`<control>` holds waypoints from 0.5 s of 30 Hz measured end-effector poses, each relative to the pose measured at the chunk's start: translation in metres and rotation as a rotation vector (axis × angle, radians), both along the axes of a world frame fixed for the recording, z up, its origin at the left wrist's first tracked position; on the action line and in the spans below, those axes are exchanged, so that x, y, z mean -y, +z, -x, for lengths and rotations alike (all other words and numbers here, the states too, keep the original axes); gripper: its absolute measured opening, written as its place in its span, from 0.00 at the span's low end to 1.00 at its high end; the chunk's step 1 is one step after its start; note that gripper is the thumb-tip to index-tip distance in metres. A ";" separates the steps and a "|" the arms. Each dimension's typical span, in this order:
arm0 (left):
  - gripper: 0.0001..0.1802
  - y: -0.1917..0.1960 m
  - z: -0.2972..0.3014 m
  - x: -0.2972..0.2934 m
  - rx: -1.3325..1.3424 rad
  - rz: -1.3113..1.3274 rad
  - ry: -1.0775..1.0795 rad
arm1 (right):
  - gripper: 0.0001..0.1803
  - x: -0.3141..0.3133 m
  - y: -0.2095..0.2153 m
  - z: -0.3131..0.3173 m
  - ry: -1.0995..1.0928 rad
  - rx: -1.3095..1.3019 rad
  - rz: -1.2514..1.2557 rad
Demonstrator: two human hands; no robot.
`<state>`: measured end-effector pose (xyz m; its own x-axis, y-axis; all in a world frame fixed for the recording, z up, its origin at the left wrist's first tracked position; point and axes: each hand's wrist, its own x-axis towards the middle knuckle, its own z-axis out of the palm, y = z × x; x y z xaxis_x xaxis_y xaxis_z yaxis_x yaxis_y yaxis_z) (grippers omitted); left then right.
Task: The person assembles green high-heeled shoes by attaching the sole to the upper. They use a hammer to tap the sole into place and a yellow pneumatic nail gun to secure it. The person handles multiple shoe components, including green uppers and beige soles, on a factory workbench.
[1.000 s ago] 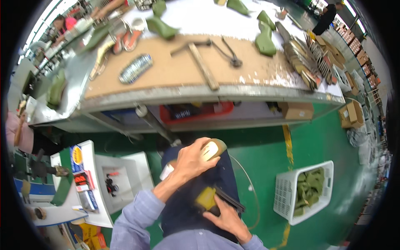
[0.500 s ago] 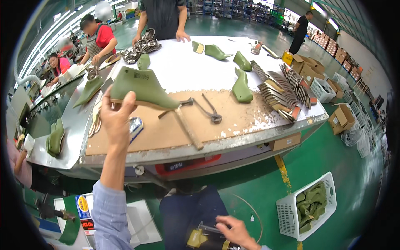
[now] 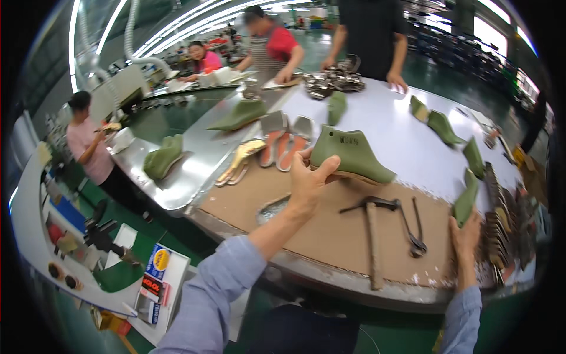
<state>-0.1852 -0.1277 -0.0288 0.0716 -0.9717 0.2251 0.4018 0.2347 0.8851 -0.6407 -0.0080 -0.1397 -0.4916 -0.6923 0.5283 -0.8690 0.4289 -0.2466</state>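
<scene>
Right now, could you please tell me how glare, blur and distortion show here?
In the head view, glare brightens the metal surface at left, and the corners go black; in the head view, the table's near edge bows, the green last in the left hand reads fairly clear, the stacked pieces at far right look smeared.

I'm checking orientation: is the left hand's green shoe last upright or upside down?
Upright: the green shoe last has its brown sole underneath.

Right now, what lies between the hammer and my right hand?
The pincers lie on the brown board between the hammer and your right hand in the head view.
</scene>
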 end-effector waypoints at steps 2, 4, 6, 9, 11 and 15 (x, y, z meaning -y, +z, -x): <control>0.32 0.031 -0.039 -0.001 0.004 0.002 -0.001 | 0.45 -0.001 -0.003 0.025 -0.002 -0.030 0.029; 0.30 0.042 -0.108 0.016 0.110 0.140 0.074 | 0.43 -0.006 -0.009 0.034 0.072 -0.095 0.132; 0.33 0.048 -0.173 0.031 0.026 0.232 0.349 | 0.42 -0.001 -0.013 0.027 0.053 -0.089 0.112; 0.32 0.023 -0.270 0.070 -0.075 0.243 0.694 | 0.42 0.001 -0.012 0.022 0.040 -0.108 0.098; 0.31 0.000 -0.312 0.096 -0.043 0.167 0.947 | 0.42 0.005 -0.014 0.016 0.048 -0.079 0.077; 0.31 -0.084 -0.388 0.141 0.390 0.043 1.208 | 0.42 0.004 -0.014 0.025 0.041 -0.018 0.082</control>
